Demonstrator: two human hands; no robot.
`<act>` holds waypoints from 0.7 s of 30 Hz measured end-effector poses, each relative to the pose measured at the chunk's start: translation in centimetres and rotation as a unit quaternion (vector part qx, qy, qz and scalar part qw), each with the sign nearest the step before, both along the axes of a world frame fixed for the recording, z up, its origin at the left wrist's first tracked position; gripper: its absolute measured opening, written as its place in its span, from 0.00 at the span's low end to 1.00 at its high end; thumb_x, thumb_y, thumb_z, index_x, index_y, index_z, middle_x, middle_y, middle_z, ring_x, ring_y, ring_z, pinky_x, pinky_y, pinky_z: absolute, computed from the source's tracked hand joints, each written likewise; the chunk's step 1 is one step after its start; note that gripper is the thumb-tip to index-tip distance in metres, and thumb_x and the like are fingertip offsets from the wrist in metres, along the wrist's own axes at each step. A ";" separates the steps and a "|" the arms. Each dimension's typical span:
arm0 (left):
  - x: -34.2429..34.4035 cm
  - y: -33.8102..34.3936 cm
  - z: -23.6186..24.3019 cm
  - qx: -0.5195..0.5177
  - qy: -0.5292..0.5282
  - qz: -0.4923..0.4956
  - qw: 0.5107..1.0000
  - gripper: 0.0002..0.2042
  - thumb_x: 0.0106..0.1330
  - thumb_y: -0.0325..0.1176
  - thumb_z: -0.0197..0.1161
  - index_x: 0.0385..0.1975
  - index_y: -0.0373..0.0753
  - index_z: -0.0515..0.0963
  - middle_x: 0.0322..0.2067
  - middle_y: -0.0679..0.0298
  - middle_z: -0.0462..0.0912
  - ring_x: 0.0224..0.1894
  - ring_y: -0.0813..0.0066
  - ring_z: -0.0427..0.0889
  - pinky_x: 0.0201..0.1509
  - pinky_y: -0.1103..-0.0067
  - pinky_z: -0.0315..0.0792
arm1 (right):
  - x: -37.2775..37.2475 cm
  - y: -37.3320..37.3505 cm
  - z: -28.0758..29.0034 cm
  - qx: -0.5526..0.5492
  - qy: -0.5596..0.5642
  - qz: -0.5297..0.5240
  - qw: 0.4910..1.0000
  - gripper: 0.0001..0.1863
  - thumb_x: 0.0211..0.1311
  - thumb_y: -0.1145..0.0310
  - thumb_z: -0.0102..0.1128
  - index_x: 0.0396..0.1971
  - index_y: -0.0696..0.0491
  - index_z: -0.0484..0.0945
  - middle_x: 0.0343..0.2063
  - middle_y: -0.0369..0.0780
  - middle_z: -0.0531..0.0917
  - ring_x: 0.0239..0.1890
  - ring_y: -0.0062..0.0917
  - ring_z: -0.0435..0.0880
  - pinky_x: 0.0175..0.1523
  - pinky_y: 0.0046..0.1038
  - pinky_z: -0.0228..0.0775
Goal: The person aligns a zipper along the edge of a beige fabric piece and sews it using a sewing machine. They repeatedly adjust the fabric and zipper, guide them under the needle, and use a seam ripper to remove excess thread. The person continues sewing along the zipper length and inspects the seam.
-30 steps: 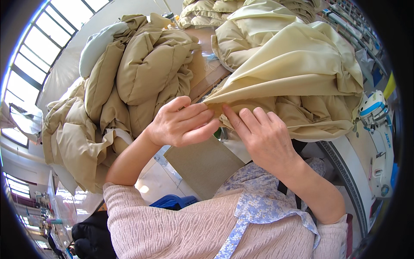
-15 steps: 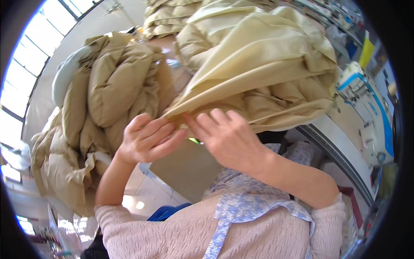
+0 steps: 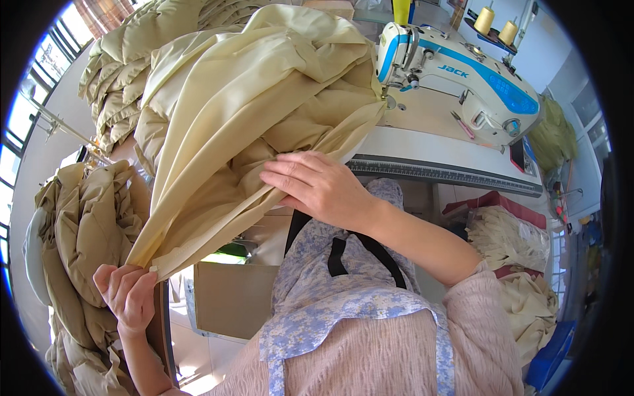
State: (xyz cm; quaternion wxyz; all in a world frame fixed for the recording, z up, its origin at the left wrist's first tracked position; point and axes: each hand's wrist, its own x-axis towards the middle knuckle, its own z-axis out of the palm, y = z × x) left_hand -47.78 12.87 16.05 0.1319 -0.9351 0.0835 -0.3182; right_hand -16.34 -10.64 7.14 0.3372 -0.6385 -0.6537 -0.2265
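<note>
A beige padded garment (image 3: 264, 125) with a smooth, paler cloth layer stretches between my hands in long folds. My left hand (image 3: 129, 297) is closed on its pointed lower-left end, the fingers curled around the cloth. Along the front edge, my right hand (image 3: 323, 188) holds the garment with fingers on top, its thumb hidden beneath. The garment's far right corner reaches the needle area of a white and blue sewing machine (image 3: 462, 72); whether it lies under the presser foot I cannot tell.
More beige padded garments lie heaped at the left (image 3: 86, 231) and back left. Pink-handled snippers (image 3: 463, 125) rest on the machine bed. Two yellow thread cones (image 3: 484, 21) stand behind. An open cardboard box (image 3: 231, 300) sits below, with bundled cloth (image 3: 508, 237) at the right.
My hands have moved apart, the left one out toward the lower left with the garment's end, drawing the edge taut. The view has turned right, bringing the sewing machine fully into sight.
</note>
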 end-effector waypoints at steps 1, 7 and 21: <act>0.1 0.0 0.3 -0.014 0.004 0.005 1.000 0.08 0.60 0.23 0.65 0.37 0.42 0.79 0.29 0.67 0.83 0.34 0.68 0.82 0.51 0.66 0.65 | 0.7 -0.7 -0.3 0.022 0.000 -0.027 0.999 0.34 0.49 0.68 0.76 0.60 0.52 0.78 0.49 0.39 0.84 0.55 0.35 0.81 0.61 0.37 0.74; 1.1 -0.6 3.2 0.009 -0.001 0.013 1.000 0.06 0.59 0.24 0.64 0.35 0.41 0.78 0.28 0.65 0.82 0.34 0.66 0.81 0.53 0.63 0.64 | 3.9 -3.5 -1.3 0.064 0.036 -0.119 0.990 0.15 0.56 0.66 0.73 0.42 0.53 0.80 0.41 0.39 0.83 0.48 0.38 0.82 0.57 0.39 0.75; 1.5 -2.8 8.0 0.078 0.016 0.021 0.997 0.12 0.61 0.21 0.62 0.42 0.43 0.76 0.28 0.65 0.82 0.32 0.67 0.82 0.54 0.61 0.65 | 10.3 -6.1 -2.7 0.058 0.197 -0.128 0.970 0.18 0.60 0.74 0.68 0.49 0.54 0.76 0.44 0.43 0.84 0.50 0.42 0.82 0.56 0.37 0.76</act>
